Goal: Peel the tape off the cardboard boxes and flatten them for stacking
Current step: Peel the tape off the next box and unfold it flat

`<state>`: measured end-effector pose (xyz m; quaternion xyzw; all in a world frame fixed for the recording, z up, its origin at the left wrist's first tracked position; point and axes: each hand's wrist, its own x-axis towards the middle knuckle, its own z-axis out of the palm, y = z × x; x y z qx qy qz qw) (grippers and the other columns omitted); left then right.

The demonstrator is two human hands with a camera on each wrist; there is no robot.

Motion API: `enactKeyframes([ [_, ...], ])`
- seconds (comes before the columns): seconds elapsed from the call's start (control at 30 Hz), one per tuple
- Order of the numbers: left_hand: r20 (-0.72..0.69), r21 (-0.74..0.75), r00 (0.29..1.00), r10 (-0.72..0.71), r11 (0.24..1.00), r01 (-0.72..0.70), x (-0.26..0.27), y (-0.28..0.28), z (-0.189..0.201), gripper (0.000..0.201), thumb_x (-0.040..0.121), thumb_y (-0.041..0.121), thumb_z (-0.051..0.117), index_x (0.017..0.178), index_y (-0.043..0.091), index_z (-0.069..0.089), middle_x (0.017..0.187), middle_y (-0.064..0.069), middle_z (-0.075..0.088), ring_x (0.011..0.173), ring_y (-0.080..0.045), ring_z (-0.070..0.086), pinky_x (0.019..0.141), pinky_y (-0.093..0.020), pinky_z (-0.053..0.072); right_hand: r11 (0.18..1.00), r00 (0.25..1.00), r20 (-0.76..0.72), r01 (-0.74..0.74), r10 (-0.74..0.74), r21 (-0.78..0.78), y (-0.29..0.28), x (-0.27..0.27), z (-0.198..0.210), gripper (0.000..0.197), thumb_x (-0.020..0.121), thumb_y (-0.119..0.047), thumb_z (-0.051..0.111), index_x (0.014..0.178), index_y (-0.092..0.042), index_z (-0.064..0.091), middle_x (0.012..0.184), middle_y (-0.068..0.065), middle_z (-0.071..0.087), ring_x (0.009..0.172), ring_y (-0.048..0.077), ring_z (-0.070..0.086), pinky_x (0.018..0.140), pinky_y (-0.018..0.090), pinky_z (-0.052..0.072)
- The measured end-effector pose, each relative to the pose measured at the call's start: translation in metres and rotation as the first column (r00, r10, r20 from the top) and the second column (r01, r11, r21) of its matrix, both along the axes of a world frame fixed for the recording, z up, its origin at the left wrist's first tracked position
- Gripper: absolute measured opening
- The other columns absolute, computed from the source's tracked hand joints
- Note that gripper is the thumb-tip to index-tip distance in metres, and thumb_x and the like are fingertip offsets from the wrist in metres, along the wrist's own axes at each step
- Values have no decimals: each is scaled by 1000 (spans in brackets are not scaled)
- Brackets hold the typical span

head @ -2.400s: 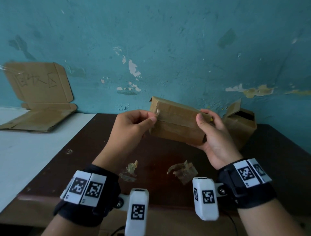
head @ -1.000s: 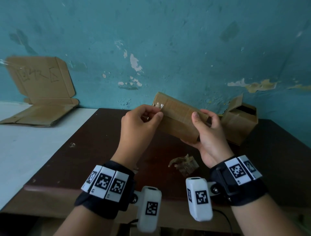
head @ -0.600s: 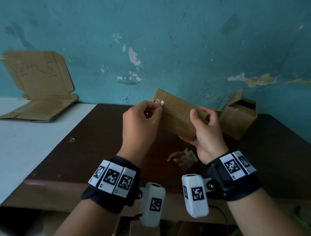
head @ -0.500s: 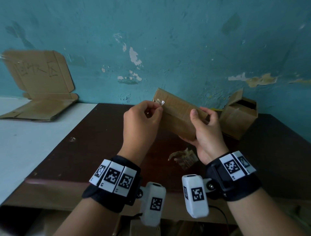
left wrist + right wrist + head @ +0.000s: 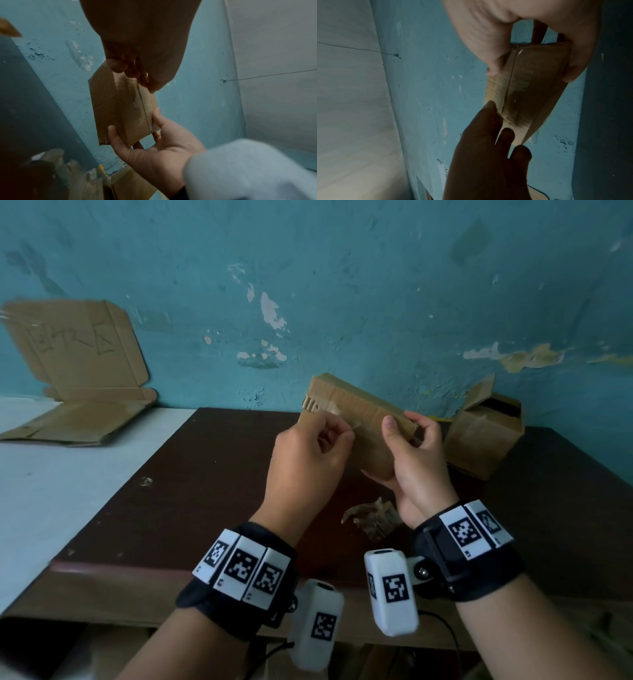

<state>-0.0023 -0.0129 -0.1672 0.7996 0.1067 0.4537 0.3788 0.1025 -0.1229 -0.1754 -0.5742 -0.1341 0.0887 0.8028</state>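
**Tape end pinched, box held above the desk**

A closed cardboard box (image 5: 363, 419) is held in the air over the back half of the dark desk (image 5: 205, 491), tilted, its left end higher. The right hand (image 5: 418, 460) is clamped on the box's right end, thumb on the near face, fingers behind. The left hand (image 5: 308, 460) pinches a loose strip of clear tape (image 5: 354, 424) between thumb and fingertips, just off the box's face. A second box (image 5: 479, 436) with open flaps stands near the back right edge. Crumpled tape (image 5: 373, 517) lies nearer the front edge. Flattened cardboard (image 5: 78, 392) rests at the far left.
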Motion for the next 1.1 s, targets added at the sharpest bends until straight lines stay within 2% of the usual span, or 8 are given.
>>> enactKeyframes([
  [0.1,45,-56,998,50,997,-47,-1,2,3,15,87,25,77,93,23,63,75,9,63,68,-4,60,64,-22,50,1000,1000,-20,18,-18,4,-4,6,-2,32,90,-33,75,114,-38,54,118,-3,66,113,23,66,96,59,55],
  [0.23,-5,-140,995,97,985,-97,-2,9,7,35,86,31,79,109,28,52,69,6,61,59,-3,57,58,-19,47,1000,1000,4,2,-2,-3,-4,3,-4,34,91,-30,74,117,-36,53,115,-6,65,113,22,66,99,58,54],
  [0.37,-72,-84,993,92,992,-98,-3,9,5,8,93,31,73,93,24,71,69,9,64,61,-2,57,61,-20,47,1000,999,38,-5,6,-29,0,-3,-5,39,83,-41,80,114,-42,55,120,-5,62,116,24,65,99,59,53],
  [0.5,-40,-124,996,82,989,-86,-1,4,4,9,94,27,71,86,24,74,69,9,66,65,-4,61,63,-23,50,999,998,70,-3,6,-43,5,-6,-7,43,60,-64,79,97,-58,57,125,-6,62,117,22,65,97,57,54],
  [0.6,-13,-152,998,58,987,-59,2,1,2,11,94,24,71,85,21,76,69,6,68,66,-7,63,66,-30,54,1000,998,65,0,2,-30,6,-7,-9,46,62,-63,77,102,-55,56,121,-9,64,113,20,67,94,57,56],
  [0.73,-7,-154,999,32,988,-32,3,-3,-2,9,93,22,72,84,21,75,71,5,69,67,-7,63,68,-32,56,1000,998,53,18,-17,-16,6,-5,-11,41,76,-48,77,110,-46,54,116,-6,67,110,20,69,93,57,57],
  [0.87,-18,-149,1000,2,989,-5,7,-10,-8,11,92,21,73,81,22,74,69,4,70,68,-11,66,67,-33,57,1000,999,52,14,-13,-27,7,-10,-12,43,71,-52,77,108,-49,53,117,-7,66,109,20,69,92,58,58],
  [1.1,-86,-203,995,-54,979,35,8,-8,-7,8,92,28,72,85,24,74,70,8,69,66,-3,64,63,-22,52,999,999,40,13,-11,-45,6,-14,-8,53,62,-59,78,107,-48,52,117,-4,67,109,20,70,92,57,58],
])
